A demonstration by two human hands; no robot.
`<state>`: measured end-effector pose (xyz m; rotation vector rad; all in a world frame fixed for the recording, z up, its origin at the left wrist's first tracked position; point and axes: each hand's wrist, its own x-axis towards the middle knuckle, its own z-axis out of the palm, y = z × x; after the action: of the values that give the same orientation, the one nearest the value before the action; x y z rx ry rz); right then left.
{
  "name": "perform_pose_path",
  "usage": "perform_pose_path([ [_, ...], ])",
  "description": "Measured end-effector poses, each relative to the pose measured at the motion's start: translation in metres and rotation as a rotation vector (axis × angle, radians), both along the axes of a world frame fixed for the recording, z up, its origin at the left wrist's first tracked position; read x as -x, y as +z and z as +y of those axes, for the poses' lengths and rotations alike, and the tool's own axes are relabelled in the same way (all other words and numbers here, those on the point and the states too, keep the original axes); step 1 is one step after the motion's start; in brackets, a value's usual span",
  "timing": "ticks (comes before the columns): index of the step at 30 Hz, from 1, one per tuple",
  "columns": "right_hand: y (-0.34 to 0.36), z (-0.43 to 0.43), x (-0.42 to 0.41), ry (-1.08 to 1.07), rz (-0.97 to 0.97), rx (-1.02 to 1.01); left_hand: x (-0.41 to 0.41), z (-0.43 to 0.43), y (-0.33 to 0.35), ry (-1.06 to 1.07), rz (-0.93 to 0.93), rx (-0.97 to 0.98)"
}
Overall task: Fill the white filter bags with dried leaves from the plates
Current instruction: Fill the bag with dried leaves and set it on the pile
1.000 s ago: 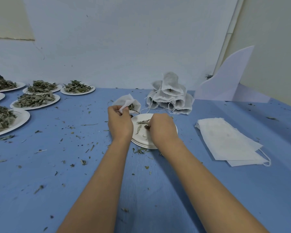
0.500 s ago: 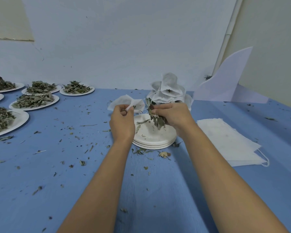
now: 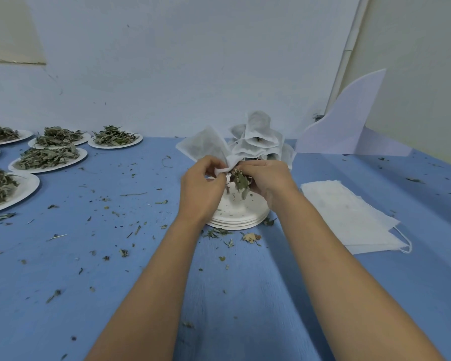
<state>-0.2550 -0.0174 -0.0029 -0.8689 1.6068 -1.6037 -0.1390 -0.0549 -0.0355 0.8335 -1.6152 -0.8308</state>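
My left hand (image 3: 202, 187) pinches the mouth of a white filter bag (image 3: 206, 147), which sticks up and away from me. My right hand (image 3: 267, 179) grips a bunch of dried leaves (image 3: 240, 182) right at the bag's opening. Both hands hover over a stack of white paper plates (image 3: 241, 217) that carries only crumbs. Behind them stands a pile of filled filter bags (image 3: 261, 138). Flat unfilled bags (image 3: 349, 217) lie in a stack to the right.
Several white plates heaped with dried leaves (image 3: 47, 157) sit at the far left of the blue table (image 3: 102, 256). Leaf scraps are scattered over the table. A white folded sheet (image 3: 349, 126) leans at the back right against the wall.
My right hand has lifted a bunch of leaves off the plate stack and brought it to the bag's mouth. My left hand has raised the bag higher.
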Motion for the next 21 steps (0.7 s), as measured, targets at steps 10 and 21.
perform_pose_path([
  [10, 0.002, -0.005, 0.004, -0.017, -0.237, 0.007, 0.003, 0.006, 0.0, 0.232, -0.413, 0.379],
  [21, -0.003, -0.009, -0.003, -0.127, -0.353, 0.116, 0.014, 0.01, 0.008, 0.062, 0.012, -0.007],
])
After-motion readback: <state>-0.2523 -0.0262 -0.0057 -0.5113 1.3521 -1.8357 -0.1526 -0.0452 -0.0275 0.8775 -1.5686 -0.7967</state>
